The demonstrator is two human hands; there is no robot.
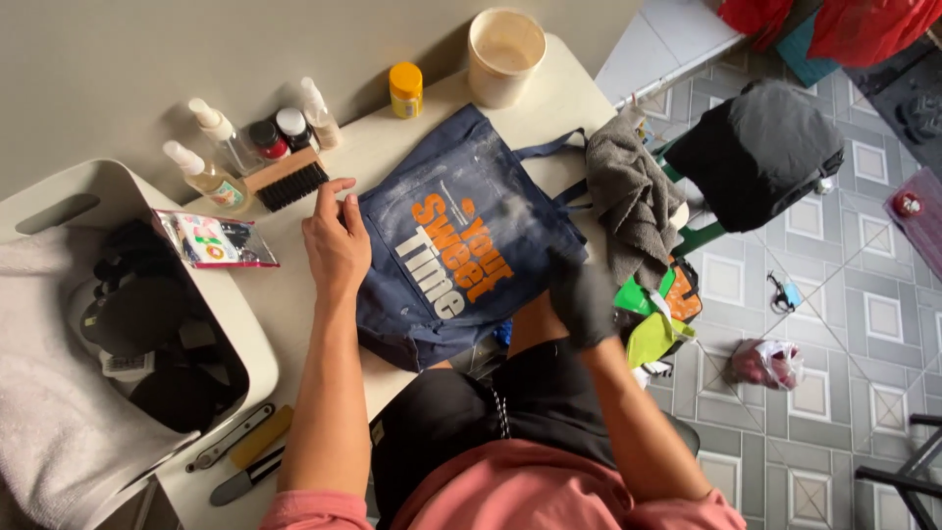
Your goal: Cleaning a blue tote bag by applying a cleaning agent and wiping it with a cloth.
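Note:
A dark blue tote bag [461,236] with orange and white lettering lies flat on the white table [549,98]. My left hand [335,245], bare, rests with its fingers spread on the bag's left edge and the table beside it. My right hand [581,294] wears a black glove and presses on the bag's lower right corner near the table's edge. It holds nothing that I can see.
A wooden brush [287,180], spray bottles [208,177], small jars [280,132], a yellow-capped bottle [405,90] and a white bucket [504,54] stand along the back. A grey cloth [633,196] hangs at the right edge. A white bin [147,324] with dark items sits left.

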